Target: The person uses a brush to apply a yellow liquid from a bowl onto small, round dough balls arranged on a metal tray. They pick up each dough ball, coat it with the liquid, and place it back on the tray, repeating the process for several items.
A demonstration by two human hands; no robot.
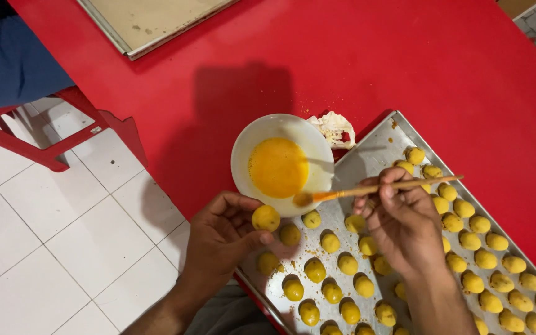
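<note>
My left hand (pixel 221 239) pinches a small round yellow dough ball (pixel 266 218) between thumb and fingers, just below the white bowl's rim. My right hand (pixel 401 220) grips a thin wooden-handled brush (pixel 379 188); its wet orange tip rests at the bowl's lower right edge. The white bowl (pixel 249 139) holds orange beaten egg (pixel 278 167). Below it a metal baking tray (pixel 376 146) carries several rows of yellow dough balls (pixel 314 270); my right hand hovers over its middle.
The tray and bowl sit on a red table (pixel 404 62). A crumpled white scrap (pixel 334 127) lies beside the bowl. A second, bare tray (pixel 150 22) sits at the far edge. A red stool (pixel 51 133) with a seated person stands on white floor tiles at left.
</note>
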